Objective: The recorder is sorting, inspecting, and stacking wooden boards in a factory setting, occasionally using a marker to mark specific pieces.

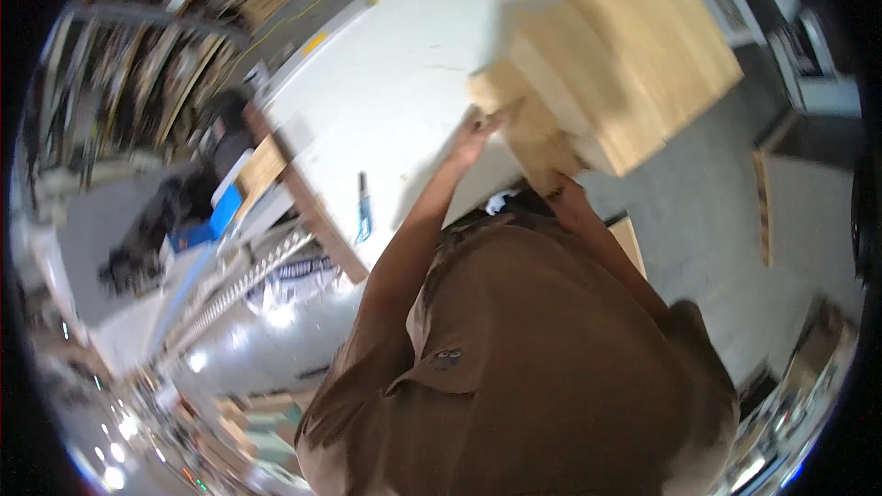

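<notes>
A pale wooden board (536, 133) lies slanted in front of me, its outline slightly blurred. My left hand (475, 135) grips its left edge, fingers closed against the wood. At the board's near end my right hand (571, 199) is closed on the edge, with part of its fingers hidden. Just beyond and to the right is a large block-like stack of light wood (634, 60), overlapping the board's right side. Whether the board touches that stack, I cannot tell.
Under the wood is a white-topped table (423, 46) with a brown left edge. A blue-handled tool (364, 211) lies on it, left of my arm. Left of the table are a blue box (223, 211) and a rack of upright boards (156, 83). Grey floor (698, 211) shows at right.
</notes>
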{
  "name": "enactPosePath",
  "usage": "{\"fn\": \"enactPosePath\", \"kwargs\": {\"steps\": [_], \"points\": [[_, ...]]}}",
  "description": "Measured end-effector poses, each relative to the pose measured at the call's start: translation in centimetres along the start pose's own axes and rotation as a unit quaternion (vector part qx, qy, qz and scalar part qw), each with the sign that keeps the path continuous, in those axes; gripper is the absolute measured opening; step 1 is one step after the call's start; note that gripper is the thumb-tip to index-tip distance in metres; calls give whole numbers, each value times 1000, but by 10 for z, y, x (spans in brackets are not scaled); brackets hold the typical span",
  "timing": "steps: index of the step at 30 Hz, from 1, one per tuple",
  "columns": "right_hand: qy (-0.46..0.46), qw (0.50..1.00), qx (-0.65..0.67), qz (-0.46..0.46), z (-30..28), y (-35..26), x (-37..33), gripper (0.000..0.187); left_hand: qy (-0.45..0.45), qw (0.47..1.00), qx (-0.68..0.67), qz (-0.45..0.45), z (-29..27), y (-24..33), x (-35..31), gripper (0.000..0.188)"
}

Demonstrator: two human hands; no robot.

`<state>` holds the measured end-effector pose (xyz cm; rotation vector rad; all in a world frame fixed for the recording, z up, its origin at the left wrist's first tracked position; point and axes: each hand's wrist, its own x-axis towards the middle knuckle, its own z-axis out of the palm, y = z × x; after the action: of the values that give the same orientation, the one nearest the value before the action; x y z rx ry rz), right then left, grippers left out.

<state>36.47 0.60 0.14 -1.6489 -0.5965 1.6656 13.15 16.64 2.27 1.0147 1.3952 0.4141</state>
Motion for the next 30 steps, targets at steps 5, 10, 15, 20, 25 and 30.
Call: {"fn": "enactPosePath", "kwargs": {"steps": [5, 10, 15, 20, 25, 30], "points": [[-22, 984, 174, 25, -16, 21, 18, 48, 226, 961, 131, 91, -117, -43, 17, 109], [45, 937, 317, 137, -15, -4, 7, 51, 300, 798, 523, 12, -315, -64, -23, 130], [78, 972, 199, 103, -22, 2, -8, 71, 241, 722, 628, -163, -455, -100, -53, 155], [215, 971, 69, 85, -57, 37, -38, 86, 145, 663, 706, -203, -505, -114, -34, 161], [274, 957, -28, 89, -107, 108, -88, 80, 193, 778, 595, 55, -538, -126, 21, 98], [297, 942, -20, 155, -87, 120, -119, 74, 69, 875, 373, 301, -422, -61, 68, 99]]}}
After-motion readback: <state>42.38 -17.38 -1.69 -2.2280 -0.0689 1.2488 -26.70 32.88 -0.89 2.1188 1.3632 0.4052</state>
